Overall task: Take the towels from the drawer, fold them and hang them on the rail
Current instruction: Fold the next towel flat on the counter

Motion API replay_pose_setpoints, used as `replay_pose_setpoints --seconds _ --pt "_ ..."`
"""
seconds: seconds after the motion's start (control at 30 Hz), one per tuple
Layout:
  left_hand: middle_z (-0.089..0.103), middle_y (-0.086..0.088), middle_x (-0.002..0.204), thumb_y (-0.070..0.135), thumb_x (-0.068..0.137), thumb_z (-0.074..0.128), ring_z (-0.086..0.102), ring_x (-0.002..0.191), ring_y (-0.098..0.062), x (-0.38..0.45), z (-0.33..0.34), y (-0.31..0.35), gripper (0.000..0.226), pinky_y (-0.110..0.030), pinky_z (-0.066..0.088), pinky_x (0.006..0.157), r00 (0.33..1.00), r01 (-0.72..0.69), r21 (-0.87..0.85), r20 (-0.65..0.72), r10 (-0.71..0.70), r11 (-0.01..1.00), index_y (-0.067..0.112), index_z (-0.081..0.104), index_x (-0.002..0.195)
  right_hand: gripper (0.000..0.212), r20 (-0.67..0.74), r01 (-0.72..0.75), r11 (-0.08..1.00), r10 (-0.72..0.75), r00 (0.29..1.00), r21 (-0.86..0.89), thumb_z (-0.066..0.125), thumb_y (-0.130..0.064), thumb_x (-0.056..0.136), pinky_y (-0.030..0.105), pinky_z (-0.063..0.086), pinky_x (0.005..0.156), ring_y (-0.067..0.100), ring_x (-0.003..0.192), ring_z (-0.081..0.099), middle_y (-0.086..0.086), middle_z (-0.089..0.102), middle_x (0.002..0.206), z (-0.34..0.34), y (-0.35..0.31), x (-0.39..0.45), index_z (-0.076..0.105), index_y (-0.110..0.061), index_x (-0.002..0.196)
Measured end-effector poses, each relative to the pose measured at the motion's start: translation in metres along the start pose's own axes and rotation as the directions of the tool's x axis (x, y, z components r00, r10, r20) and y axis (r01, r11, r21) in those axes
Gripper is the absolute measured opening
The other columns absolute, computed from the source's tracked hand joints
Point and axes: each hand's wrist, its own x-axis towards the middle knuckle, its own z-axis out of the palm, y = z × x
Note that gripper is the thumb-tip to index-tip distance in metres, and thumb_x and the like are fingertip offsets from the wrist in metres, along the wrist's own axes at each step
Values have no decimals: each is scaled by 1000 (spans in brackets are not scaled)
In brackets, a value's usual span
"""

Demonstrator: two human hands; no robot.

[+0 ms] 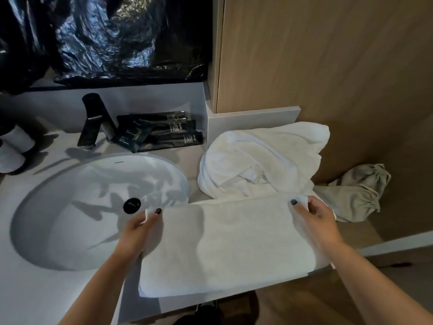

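Observation:
A white towel [234, 242] lies spread flat on the counter by the front edge, partly folded into a wide band. My left hand [143, 231] pinches its far left corner, thumb on top. At the far right corner, my right hand [316, 216] pinches the fabric the same way. Behind it sits a heap of crumpled white towels [260, 160] against the wooden wall. No drawer or rail is in view.
A round white sink [70, 207] with a black drain fills the left of the counter, with a black tap [93, 120] behind it. Dark toiletry packets [159, 132] lie by the back wall. A grey drawstring bag [353, 193] rests at right. Rolled white cloths [14, 146] sit far left.

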Motion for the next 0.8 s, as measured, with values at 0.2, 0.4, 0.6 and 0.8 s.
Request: replay_pose_setpoints --seconds 0.2,0.4,0.6,0.8 --pt "76 -2 80 33 90 70 72 70 -14 -1 1 8 18 -30 51 65 998 60 -74 31 -58 995 24 80 78 52 0 -68 998 68 998 12 64 -39 92 27 26 56 19 58 32 7 34 62 -3 -6 -4 42 1 67" --pt "66 -1 66 29 98 59 65 55 -13 -18 10 19 29 -27 50 52 993 52 -191 110 -31 980 20 74 75 43 -61 -78 987 87 994 138 61 -41 94 28 39 61 18 62 47 8 50 67 -6 -1 -21 56 -3 75" --pt "78 -4 85 43 96 58 75 77 -20 -45 15 25 28 -23 56 59 993 -113 -41 35 114 993 28 78 86 37 -113 -34 983 55 992 179 56 -37 98 29 43 67 19 70 55 25 59 82 -14 -7 -33 62 -2 88" --pt "66 5 61 54 95 55 61 55 -5 -50 22 15 47 -15 47 54 968 -198 129 -127 214 972 13 68 73 47 -230 -14 997 31 973 78 56 -31 98 31 26 59 14 59 32 7 31 61 -5 -11 -30 34 -8 62"
